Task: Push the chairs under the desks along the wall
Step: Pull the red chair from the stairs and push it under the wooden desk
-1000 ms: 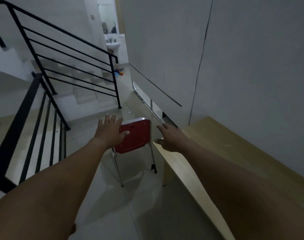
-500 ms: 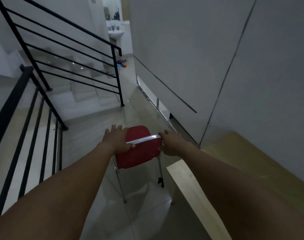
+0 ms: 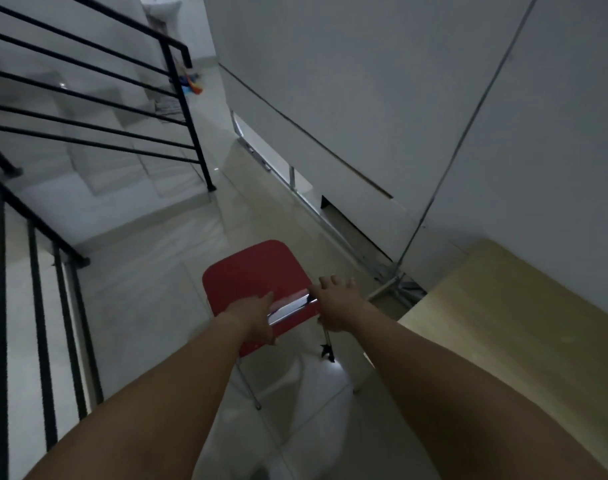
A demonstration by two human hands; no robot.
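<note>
A red chair point(image 3: 252, 271) with thin metal legs stands on the pale tiled floor, just left of a light wooden desk point(image 3: 496, 306) set against the white wall. A chrome bar runs along the top of its backrest. My left hand point(image 3: 252, 318) grips the left end of the backrest, thumb over the bar. My right hand point(image 3: 337, 303) holds the right end, fingers wrapped over the far side. The seat points away from me. The chair is beside the desk's near corner, not under it.
A black metal stair railing point(image 3: 188, 109) runs along the left and back, with steps behind it. A metal stand leg point(image 3: 385, 289) rests on the floor by the wall past the desk. Colourful items point(image 3: 191, 85) lie far down the corridor.
Both hands went from reaching with spread fingers to closing on the chair's backrest. The view has moved closer and tipped down, so the seat now shows.
</note>
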